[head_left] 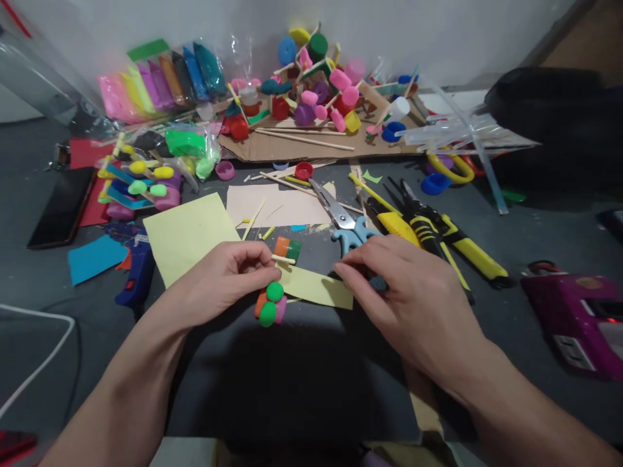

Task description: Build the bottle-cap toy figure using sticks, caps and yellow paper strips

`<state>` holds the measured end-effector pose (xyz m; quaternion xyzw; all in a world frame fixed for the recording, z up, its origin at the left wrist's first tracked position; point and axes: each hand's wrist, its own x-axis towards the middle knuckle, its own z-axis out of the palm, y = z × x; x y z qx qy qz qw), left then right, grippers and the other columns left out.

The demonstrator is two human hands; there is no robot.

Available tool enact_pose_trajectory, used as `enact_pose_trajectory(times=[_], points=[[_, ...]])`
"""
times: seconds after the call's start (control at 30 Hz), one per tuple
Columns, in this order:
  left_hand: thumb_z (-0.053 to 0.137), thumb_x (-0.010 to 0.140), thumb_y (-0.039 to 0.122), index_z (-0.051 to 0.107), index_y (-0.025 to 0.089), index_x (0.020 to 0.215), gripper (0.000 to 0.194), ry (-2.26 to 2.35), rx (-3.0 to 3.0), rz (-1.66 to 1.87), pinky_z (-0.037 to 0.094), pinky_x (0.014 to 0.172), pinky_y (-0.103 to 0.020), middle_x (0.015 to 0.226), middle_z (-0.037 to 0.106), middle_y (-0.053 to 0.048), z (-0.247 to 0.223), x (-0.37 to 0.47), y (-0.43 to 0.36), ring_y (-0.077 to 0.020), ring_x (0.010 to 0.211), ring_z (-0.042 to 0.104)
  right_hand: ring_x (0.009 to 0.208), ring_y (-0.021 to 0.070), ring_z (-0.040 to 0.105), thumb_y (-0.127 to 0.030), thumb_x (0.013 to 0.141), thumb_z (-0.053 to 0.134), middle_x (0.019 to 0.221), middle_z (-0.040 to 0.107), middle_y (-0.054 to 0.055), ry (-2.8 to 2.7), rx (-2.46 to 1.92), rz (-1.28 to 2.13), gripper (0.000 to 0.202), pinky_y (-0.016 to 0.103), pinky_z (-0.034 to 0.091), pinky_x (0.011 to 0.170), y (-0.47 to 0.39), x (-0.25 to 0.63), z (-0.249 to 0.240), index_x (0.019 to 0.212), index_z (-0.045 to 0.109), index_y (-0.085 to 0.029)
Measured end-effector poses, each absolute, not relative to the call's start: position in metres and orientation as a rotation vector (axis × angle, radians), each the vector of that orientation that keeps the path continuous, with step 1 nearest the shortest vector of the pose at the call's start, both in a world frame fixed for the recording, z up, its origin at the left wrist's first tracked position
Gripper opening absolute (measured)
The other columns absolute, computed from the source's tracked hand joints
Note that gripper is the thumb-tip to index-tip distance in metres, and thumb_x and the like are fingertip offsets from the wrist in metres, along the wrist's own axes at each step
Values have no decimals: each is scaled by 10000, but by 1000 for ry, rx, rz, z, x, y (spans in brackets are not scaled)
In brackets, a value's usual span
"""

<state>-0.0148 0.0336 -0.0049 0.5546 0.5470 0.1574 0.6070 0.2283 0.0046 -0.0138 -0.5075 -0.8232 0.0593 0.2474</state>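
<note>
Pale stick (283, 259) is partly hidden in left hand (238, 272).

Stick (287, 261) in my left hand (224, 279): pale wood, matt as I see it
Strip (316, 287) between my hands: yellow paper, smooth, matt
Scissors (335, 206) beyond my right hand (409, 279): shiny metal blades, blue plastic handles
Cardboard (272, 151) beyond both hands: brown, matt
Phone (61, 207) left of my left hand: dark, glossy

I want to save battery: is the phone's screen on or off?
Off, it seems: the phone at the left shows a dark face, nothing lit.
</note>
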Motion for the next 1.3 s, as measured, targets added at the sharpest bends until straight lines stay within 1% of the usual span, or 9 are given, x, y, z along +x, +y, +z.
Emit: enact_pose_trajectory(times=[0.13, 0.33, 0.53, 0.67, 0.8, 0.93, 1.03, 1.17, 1.3], points=[[693, 867, 326, 616, 174, 769, 196, 1276, 1276, 462, 333, 560, -228, 702, 539, 24, -6, -15, 34, -102, 627, 458, 785, 245, 658, -282, 969, 590, 830, 686, 70, -2248, -1528, 141, 188, 355, 459, 706, 9, 236, -14, 863, 688, -162], [692, 862, 350, 633, 168, 762, 215, 1311, 1305, 469, 335, 536, -229, 674, 530, 23, -11, -17, 37, -107, 598, 450, 909, 263, 620, -266, 967, 611, 956, 711, 105, -2340, -1355, 288, 147, 392, 488, 827, 9, 227, -17, 979, 700, -150], [701, 849, 378, 667, 148, 782, 242, 1310, 1290, 466, 373, 537, -231, 695, 588, -5, -12, -17, 38, -120, 603, 490, 1018, 323, 567, -332, 908, 708, 1057, 714, 128, -2501, -1323, 355, 363, 440, 441, 862, 9, 213, -22, 1197, 655, -118], [701, 852, 374, 682, 155, 828, 221, 1322, 1287, 477, 360, 539, -234, 680, 588, 9, -12, -16, 37, -117, 581, 487, 971, 305, 560, -255, 950, 613, 966, 691, 97, -2608, -1306, 288, 133, 428, 404, 801, 9, 209, -23, 995, 688, -155], [692, 863, 378, 674, 159, 844, 220, 1323, 1288, 481, 345, 536, -230, 706, 595, 7, -12, -17, 37, -113, 587, 479, 944, 273, 553, -209, 978, 550, 944, 691, 95, -2629, -1264, 164, 192, 420, 416, 820, 10, 215, -21, 838, 675, -170], [668, 884, 404, 677, 163, 860, 242, 1353, 1315, 467, 292, 509, -222, 685, 542, 27, -11, -19, 37, -100, 577, 418, 944, 261, 565, -157, 971, 542, 988, 704, 117, -2645, -1181, -8, 194, 420, 454, 850, 11, 224, -12, 825, 670, -165], [652, 894, 409, 668, 168, 848, 245, 1387, 1312, 488, 286, 511, -222, 672, 524, 33, -10, -19, 37, -100, 578, 422, 978, 279, 588, -146, 953, 558, 1037, 711, 115, -2617, -1158, -163, 161, 473, 470, 920, 11, 231, -4, 838, 667, -176], [640, 898, 379, 636, 178, 791, 228, 1435, 1305, 557, 314, 527, -223, 663, 527, 32, -6, -16, 37, -106, 581, 442, 1063, 304, 618, -138, 949, 545, 1114, 724, 108, -2554, -1168, -210, 179, 597, 408, 1075, 13, 244, 6, 857, 676, -219], [638, 906, 326, 624, 183, 792, 183, 1480, 1323, 716, 332, 538, -225, 666, 519, 32, -4, -13, 35, -110, 591, 438, 1069, 312, 645, -171, 935, 599, 1097, 737, 101, -2409, -1156, -207, 152, 631, 390, 1104, 14, 254, 12, 824, 680, -237]])
